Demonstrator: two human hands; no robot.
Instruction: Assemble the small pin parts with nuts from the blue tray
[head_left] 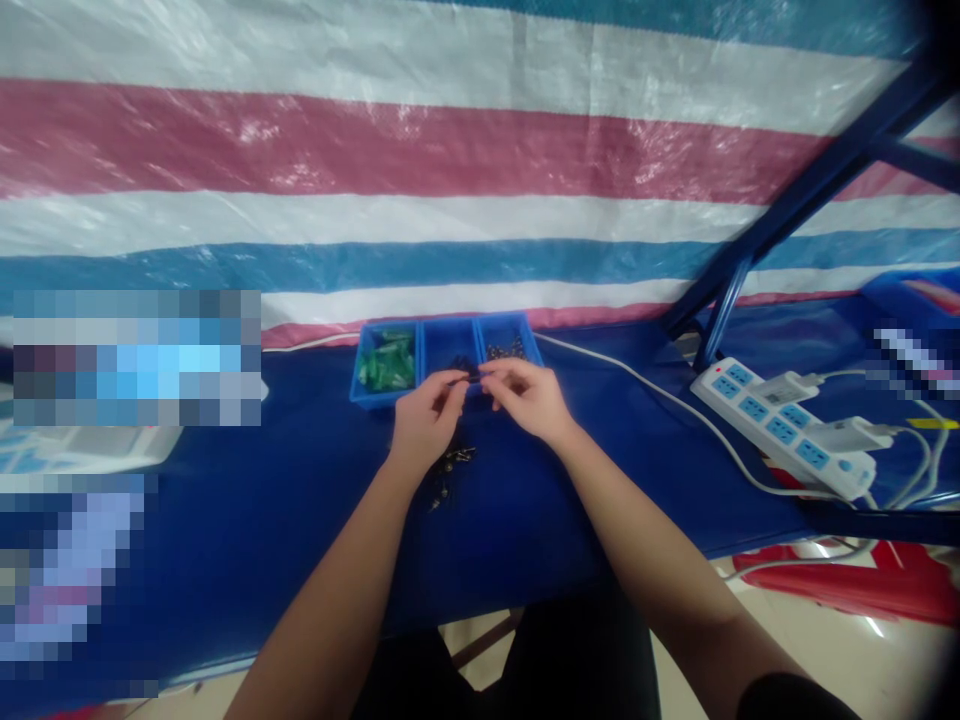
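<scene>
Hands: 2. Left hand (426, 425) pinches a small dark part (473, 379) between thumb and fingers; right hand (531, 402) pinches its other end. Part sits above the front edge of the bins, long axis roughly left-right; which end is the head, cannot tell.
Blue bins (384, 401): 3, in a row. Green pieces (390, 362) in the left one, overlapping, uncountable. Loose metallic pieces (450, 466) on bench (247, 520): several, blurred. Power strip (757, 415): 1, with 2 adapters (853, 434).
</scene>
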